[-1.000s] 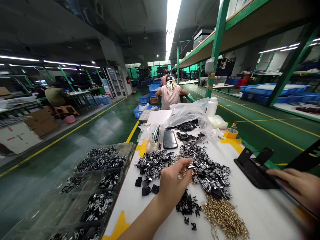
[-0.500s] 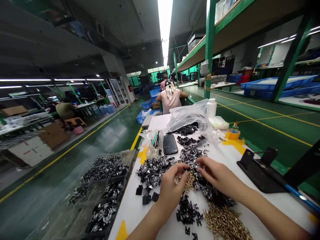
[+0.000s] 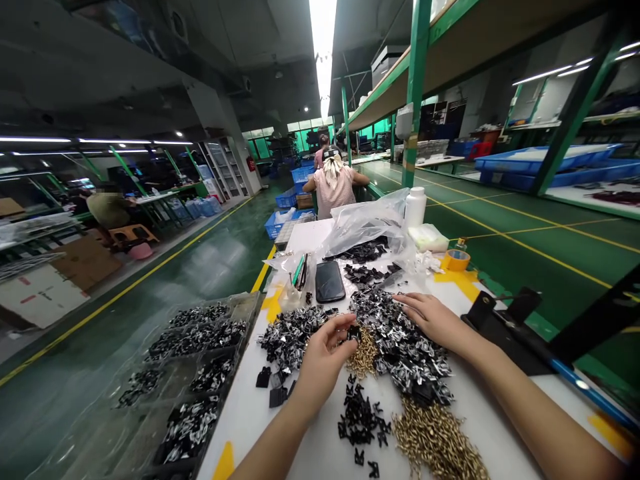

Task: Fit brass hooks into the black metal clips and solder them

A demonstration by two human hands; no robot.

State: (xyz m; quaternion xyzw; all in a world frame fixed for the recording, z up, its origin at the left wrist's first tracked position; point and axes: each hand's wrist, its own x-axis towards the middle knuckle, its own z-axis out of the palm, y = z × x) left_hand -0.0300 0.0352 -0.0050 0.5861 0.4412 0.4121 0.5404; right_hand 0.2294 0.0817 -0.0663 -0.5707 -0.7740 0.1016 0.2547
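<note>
My left hand point(image 3: 323, 357) is over the white table point(image 3: 240, 427), pinching a small black-and-silver clip point(image 3: 354, 332) between thumb and fingertips. My right hand point(image 3: 433, 320) lies flat-fingered on a large heap of black-and-silver clips point(image 3: 405, 350). Between my hands sits a small pile of brass pins point(image 3: 363, 353), with a larger brass pile point(image 3: 440, 440) near the table's front. A second clip heap point(image 3: 293, 337) lies left of my left hand. Loose black plastic parts point(image 3: 360, 423) lie below my hands.
A clear compartment tray point(image 3: 187, 380) holding clips stands off the table's left edge. Farther along are a phone point(image 3: 330, 281), a plastic bag point(image 3: 367, 223), a white bottle point(image 3: 415, 207) and tape point(image 3: 456, 260). A black metal jig point(image 3: 500, 327) stands right. A co-worker point(image 3: 334, 190) sits beyond the table.
My right hand has moved up onto the far part of the large clip heap, and its fingers have stretched out. My left hand has drawn slightly left, and the view has shifted a little.
</note>
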